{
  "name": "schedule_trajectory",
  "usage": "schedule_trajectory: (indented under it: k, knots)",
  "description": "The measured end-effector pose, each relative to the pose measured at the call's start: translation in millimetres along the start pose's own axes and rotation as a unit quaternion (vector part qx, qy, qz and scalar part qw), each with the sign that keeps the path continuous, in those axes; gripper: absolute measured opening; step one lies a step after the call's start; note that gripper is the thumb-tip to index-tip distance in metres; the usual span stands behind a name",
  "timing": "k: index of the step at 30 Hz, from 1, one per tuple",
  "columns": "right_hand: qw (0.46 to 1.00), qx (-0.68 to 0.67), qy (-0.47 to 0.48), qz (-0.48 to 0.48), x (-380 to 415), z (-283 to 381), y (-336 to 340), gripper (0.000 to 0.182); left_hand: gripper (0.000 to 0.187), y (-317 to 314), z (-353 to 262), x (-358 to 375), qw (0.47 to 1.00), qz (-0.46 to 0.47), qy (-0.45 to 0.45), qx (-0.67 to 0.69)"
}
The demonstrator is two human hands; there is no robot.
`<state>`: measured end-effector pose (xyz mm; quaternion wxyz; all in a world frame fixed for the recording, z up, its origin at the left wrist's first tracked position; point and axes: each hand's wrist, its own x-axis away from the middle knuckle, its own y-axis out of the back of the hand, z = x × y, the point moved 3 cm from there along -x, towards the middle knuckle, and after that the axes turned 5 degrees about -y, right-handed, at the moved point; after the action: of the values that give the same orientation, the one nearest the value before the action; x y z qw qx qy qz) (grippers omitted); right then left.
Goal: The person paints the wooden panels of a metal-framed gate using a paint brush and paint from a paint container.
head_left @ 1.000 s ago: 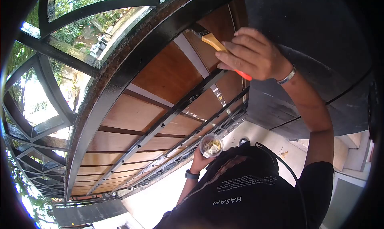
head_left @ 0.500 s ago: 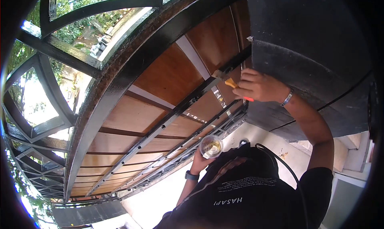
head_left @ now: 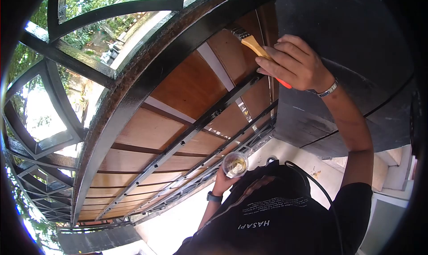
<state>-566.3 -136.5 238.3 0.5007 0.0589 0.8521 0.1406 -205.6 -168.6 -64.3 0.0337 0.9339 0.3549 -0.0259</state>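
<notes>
My right hand (head_left: 296,63) is closed around a paintbrush (head_left: 255,45) with a yellow handle and a red end. The brush's dark bristles meet the upper part of a brown wood panel (head_left: 232,50), close under the black curved metal rim (head_left: 196,34). Lower down, in front of my chest, my left hand (head_left: 223,183) grips a clear plastic cup (head_left: 235,164) with some yellowish liquid in it. Its fingers are partly hidden behind the cup.
Black metal bars (head_left: 185,137) run across the row of wood panels. A large dark curved surface (head_left: 339,36) stands close on the right. Metal latticework (head_left: 33,155) rises at the left, with greenery beyond. A black cable (head_left: 318,183) loops over my shirt.
My right hand has moved up, carrying the paintbrush from a black crossbar to the upper wood panel near the rim. My left hand and the cup have stayed nearly still.
</notes>
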Motion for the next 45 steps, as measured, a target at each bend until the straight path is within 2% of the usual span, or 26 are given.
schedule_trajectory:
  k: [3, 5, 6, 8, 14, 18, 20, 21, 23, 27, 29, 40, 42, 45]
  knots:
    - [1.000, 0.016, -0.016, 0.018, 18.3, 6.2, 0.2, 0.027, 0.079, -0.9, -1.0, 3.9, 1.000, -0.017, 0.010, -0.005]
    - [0.994, -0.039, -0.011, 0.105, 35.7, 12.8, -6.9, 0.027, 0.080, 1.3, 0.8, 3.3, 1.000, -0.009, 0.003, -0.004]
    - [0.993, -0.041, -0.011, 0.106, 42.2, 15.2, -6.9, 0.027, 0.080, 2.3, 1.9, 4.1, 1.000, -0.011, 0.005, -0.003]
    - [0.977, -0.122, -0.038, 0.170, 52.8, 17.8, -8.7, 0.025, 0.081, 1.8, 4.2, 3.1, 1.000, -0.008, 0.017, 0.018]
    - [0.944, -0.192, -0.041, 0.264, 62.8, 29.1, -15.4, 0.021, 0.082, -3.3, 1.7, -2.8, 1.000, 0.012, 0.000, 0.000]
    - [0.938, -0.206, -0.058, 0.273, 51.4, 15.4, -21.6, 0.020, 0.083, -5.5, -2.9, -8.7, 1.000, 0.021, 0.021, 0.004]
    - [0.961, -0.176, -0.068, 0.203, 38.4, 6.4, -16.9, 0.022, 0.082, -6.4, -9.0, -11.5, 1.000, 0.019, 0.023, 0.001]
    - [0.961, -0.176, -0.066, 0.202, 34.8, 3.9, -14.9, 0.022, 0.082, -5.6, -8.7, -12.4, 1.000, 0.018, 0.021, 0.001]
    - [0.977, -0.135, -0.053, 0.158, 27.3, -0.2, -8.6, 0.032, 0.081, -3.8, -7.8, -12.6, 0.999, 0.023, -0.006, -0.030]
    - [0.990, -0.068, -0.037, 0.114, 18.8, -3.4, 4.9, 0.028, 0.082, -0.5, 1.5, -7.0, 1.000, 0.018, 0.013, 0.005]
    - [0.995, -0.049, -0.062, 0.063, 20.2, -2.6, 8.9, 0.029, 0.083, -3.1, 1.9, -4.3, 0.999, 0.001, 0.007, 0.045]
    - [0.959, -0.178, -0.085, 0.203, 74.1, 44.6, -19.8, 0.026, 0.082, -1.9, -5.1, -12.8, 1.000, 0.013, 0.008, 0.003]
    - [0.942, -0.198, -0.075, 0.262, 72.8, 44.4, -19.8, 0.023, 0.082, -1.7, -4.3, -12.6, 1.000, 0.021, 0.000, -0.003]
    - [0.944, -0.191, -0.086, 0.255, 52.3, 30.0, -14.4, 0.019, 0.083, -3.5, -4.6, -11.7, 1.000, 0.018, 0.012, -0.001]
